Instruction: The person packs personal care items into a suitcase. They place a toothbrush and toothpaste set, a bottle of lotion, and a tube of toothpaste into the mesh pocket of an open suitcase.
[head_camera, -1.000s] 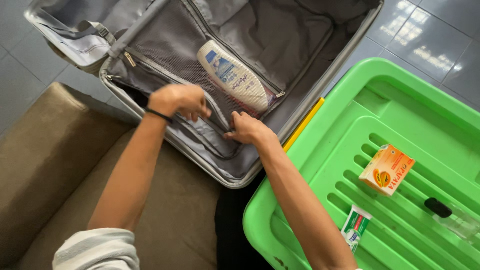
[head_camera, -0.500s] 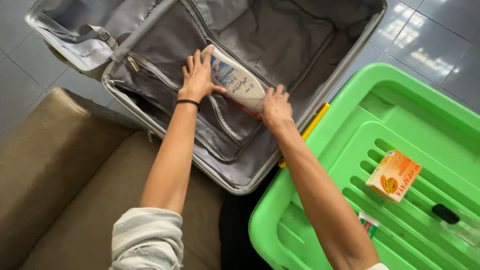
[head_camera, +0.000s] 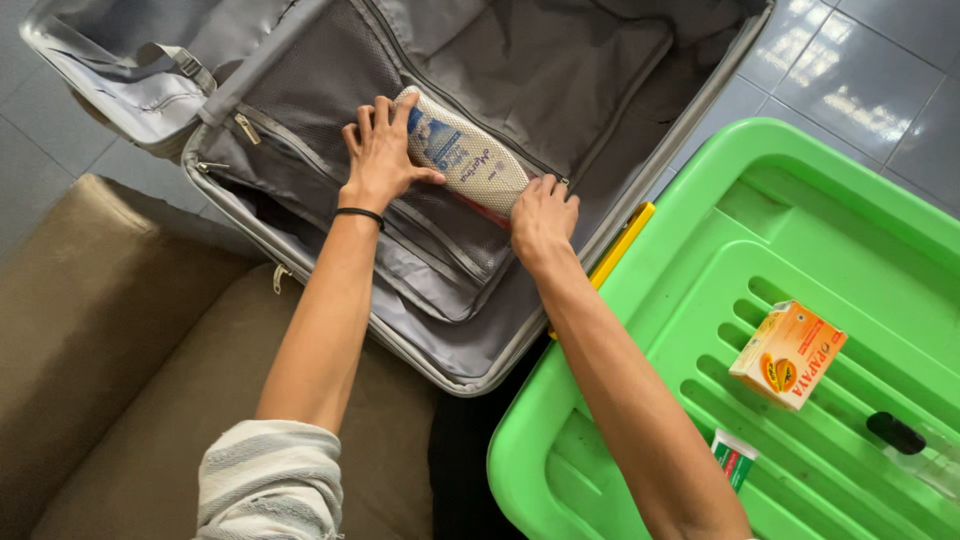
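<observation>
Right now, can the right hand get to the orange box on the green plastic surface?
Probably yes. The right hand rests on the white bottle in the suitcase, holding nothing. The orange box lies uncovered on the green surface, on that same side, with nothing between.

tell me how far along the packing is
Done: the white bottle sits inside the suitcase's mesh pocket. In hand: the left hand and right hand press flat on either end of it through the mesh. Left: an orange box, a small tube and a clear bottle with a black cap lie on the green bin lid, not yet packed.
</observation>
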